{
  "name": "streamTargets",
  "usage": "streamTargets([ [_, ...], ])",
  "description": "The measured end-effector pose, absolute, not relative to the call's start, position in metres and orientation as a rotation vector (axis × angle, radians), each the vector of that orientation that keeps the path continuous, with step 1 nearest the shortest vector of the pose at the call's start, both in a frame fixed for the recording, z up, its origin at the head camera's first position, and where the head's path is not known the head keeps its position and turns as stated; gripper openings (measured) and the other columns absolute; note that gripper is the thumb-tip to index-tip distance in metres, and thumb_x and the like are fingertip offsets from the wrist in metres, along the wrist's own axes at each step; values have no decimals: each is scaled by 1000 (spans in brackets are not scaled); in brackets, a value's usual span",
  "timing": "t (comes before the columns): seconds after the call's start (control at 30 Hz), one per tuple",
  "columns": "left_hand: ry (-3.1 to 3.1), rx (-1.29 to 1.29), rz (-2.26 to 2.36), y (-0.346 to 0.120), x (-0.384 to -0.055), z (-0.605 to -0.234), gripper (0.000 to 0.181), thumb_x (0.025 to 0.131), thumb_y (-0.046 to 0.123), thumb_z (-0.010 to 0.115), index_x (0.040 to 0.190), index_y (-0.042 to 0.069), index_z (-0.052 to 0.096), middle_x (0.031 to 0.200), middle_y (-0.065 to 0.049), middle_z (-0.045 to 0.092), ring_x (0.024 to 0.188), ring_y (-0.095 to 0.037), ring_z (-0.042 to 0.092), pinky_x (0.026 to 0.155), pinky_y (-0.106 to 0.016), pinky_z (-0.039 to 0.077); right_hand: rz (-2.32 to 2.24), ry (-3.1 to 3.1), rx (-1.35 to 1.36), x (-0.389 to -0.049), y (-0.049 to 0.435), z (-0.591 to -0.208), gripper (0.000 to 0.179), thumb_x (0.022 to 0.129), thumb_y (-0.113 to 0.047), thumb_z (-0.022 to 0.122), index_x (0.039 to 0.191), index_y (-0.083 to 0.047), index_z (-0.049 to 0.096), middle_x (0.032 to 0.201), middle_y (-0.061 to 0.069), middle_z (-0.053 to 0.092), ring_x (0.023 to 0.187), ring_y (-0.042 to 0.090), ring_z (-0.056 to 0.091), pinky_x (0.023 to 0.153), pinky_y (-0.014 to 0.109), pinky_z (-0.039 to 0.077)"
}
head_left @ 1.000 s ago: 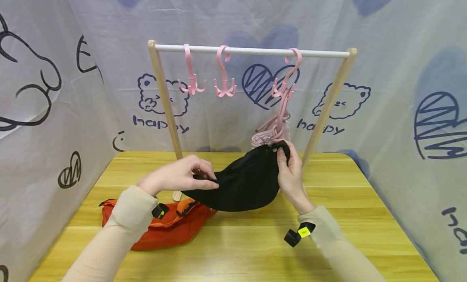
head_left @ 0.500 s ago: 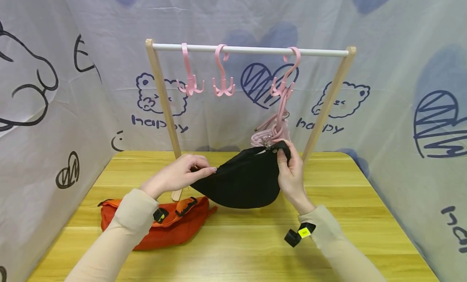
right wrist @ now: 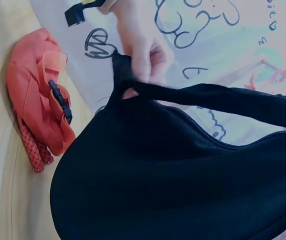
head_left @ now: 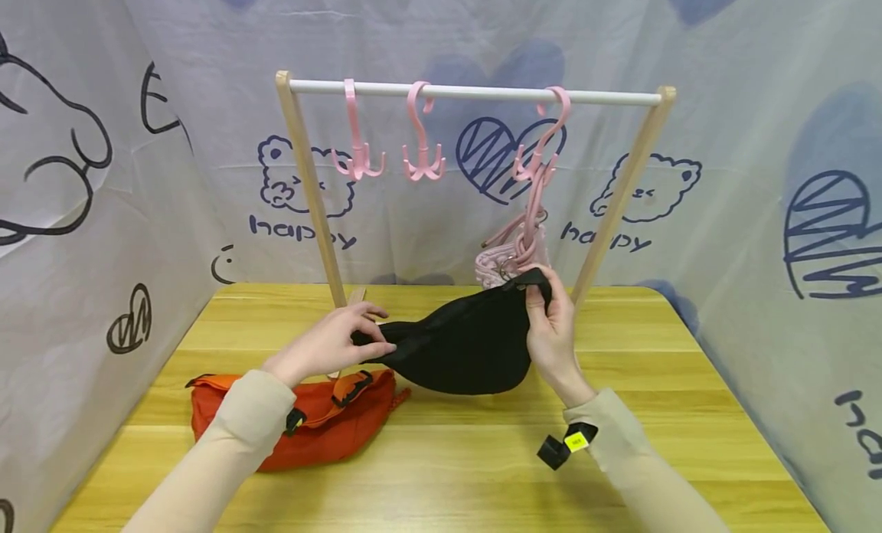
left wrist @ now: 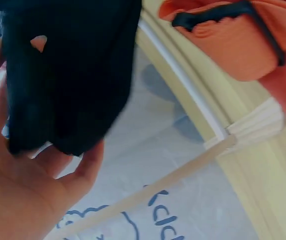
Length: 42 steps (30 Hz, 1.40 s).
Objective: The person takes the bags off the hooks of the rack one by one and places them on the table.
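A black crescent-shaped zip bag [head_left: 462, 353] is held up above the table between both hands. At its narrow left end, my left hand [head_left: 331, 338] pinches the fabric between thumb and fingers. My right hand [head_left: 554, 334] grips the upper right corner, thumb in front. In the right wrist view, a black strap [right wrist: 223, 102] runs along above the bag's zip [right wrist: 198, 125]. The left wrist view has dark bag fabric [left wrist: 73, 75] over the fingers, with a small hole showing near its top. The fingers' far sides are partly hidden by the cloth.
An orange bag [head_left: 344, 433] with a black buckle lies on the table [head_left: 482, 472] at left. Behind stands a wooden rack with a white rail [head_left: 482, 93] and pink hooks [head_left: 423, 161]. A pink bag [head_left: 496, 265] hangs from the right hook, close behind my right hand.
My left hand has shifted slightly left and down over the past half second, drawing the bag's left end with it. My right hand stays nearly still; the bag's top right corner has turned slightly.
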<state>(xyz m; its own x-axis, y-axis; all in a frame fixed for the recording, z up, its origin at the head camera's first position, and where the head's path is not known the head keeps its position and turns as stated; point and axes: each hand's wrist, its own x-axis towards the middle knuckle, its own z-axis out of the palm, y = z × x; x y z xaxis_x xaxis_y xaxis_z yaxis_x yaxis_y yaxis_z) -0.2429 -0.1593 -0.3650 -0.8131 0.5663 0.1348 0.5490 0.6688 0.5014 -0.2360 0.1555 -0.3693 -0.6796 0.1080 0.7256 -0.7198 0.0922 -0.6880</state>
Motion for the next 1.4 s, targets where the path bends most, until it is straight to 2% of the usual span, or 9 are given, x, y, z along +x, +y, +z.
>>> streamTargets([
  [0.1, 2825, 924, 811, -163, -243, -372, 15, 94, 33, 71, 97, 21, 80, 137, -15, 63, 130, -37, 58, 110, -54, 45, 1708, -1726, 587, -235, 156, -369, 26, 106, -4, 43, 120, 17, 52, 111, -3, 60, 104, 5, 55, 95, 19, 45],
  [0.33, 2873, 855, 878, -164, -241, -383, 33, 91, 35, 75, 119, 19, 74, 126, -5, 72, 118, -29, 66, 104, -50, 50, 1789, -1781, 570, -229, 161, -373, 28, 106, -2, 42, 126, 16, 50, 116, 4, 60, 107, 5, 55, 97, 18, 44],
  [0.53, 2923, 803, 1012, -163, -239, -383, 38, 85, 26, 82, 121, 17, 73, 125, -8, 72, 118, -31, 65, 105, -51, 50, 1663, -1908, 697, -226, 173, -379, 34, 104, 4, 40, 138, 9, 45, 138, -1, 54, 131, 2, 48, 109, 16, 37],
  [0.63, 2924, 780, 1069, -163, -239, -381, 37, 86, 27, 81, 121, 18, 74, 124, -8, 72, 116, -30, 66, 104, -51, 50, 1537, -1945, 825, -227, 182, -381, 35, 102, 9, 40, 136, 10, 47, 140, 1, 56, 136, -1, 45, 113, 15, 34],
  [0.9, 2915, 719, 1152, -165, -238, -380, 36, 85, 27, 82, 120, 17, 75, 123, -9, 73, 116, -30, 66, 104, -51, 50, 1423, -2084, 973, -225, 206, -383, 29, 99, 15, 38, 112, 5, 62, 115, -6, 65, 111, -4, 56, 99, 12, 42],
  [1.03, 2906, 689, 1154, -165, -237, -377, 37, 83, 26, 84, 119, 18, 76, 123, -10, 73, 113, -28, 66, 102, -50, 51, 1430, -2114, 976, -224, 213, -385, 28, 99, 16, 37, 105, 5, 62, 103, 10, 63, 103, -1, 56, 95, 13, 43],
  [1.17, 2883, 665, 1154, -163, -237, -373, 36, 83, 25, 84, 118, 18, 76, 121, -11, 74, 95, -24, 63, 88, -41, 52, 1418, -2104, 963, -223, 215, -388, 30, 98, 16, 36, 102, 3, 63, 99, 16, 61, 99, 3, 55, 92, 14, 43],
  [1.33, 2865, 707, 1147, -158, -238, -371, 35, 83, 25, 83, 116, 17, 77, 118, -8, 75, 88, -18, 60, 83, -33, 50, 1369, -2109, 902, -221, 215, -393, 21, 92, 14, 53, 100, -2, 62, 88, 9, 56, 65, 3, 43, 63, 19, 39],
  [1.4, 2847, 709, 1160, -157, -238, -370, 35, 83, 24, 83, 116, 17, 77, 116, -8, 76, 72, -15, 58, 73, -30, 49, 1353, -2121, 828, -220, 211, -394, 18, 88, 14, 63, 97, -2, 61, 85, 7, 55, 59, 4, 38, 56, 22, 35],
])
